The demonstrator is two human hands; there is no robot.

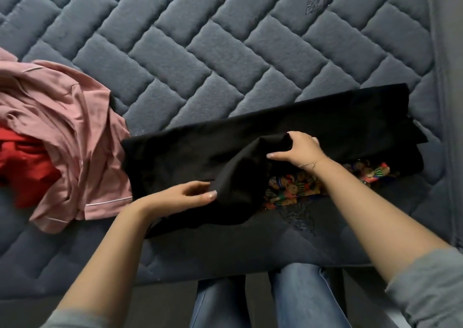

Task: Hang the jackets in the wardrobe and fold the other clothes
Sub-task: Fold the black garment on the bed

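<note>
A black garment [288,130] lies folded into a long band across the near part of the bed. A colourful print [288,188] shows at its lower edge. My right hand [298,150] grips a raised fold of the black cloth near the middle. My left hand [190,193] pinches the black fabric at its lower left part, thumb on top. A pink garment [75,127] lies crumpled at the left, partly over a red garment [27,167].
The blue-grey quilted bed cover [225,39] spreads behind the clothes. The bed's front edge [175,275] runs just before my legs in blue jeans [295,300]. The bed's right edge [448,102] is close to the black garment.
</note>
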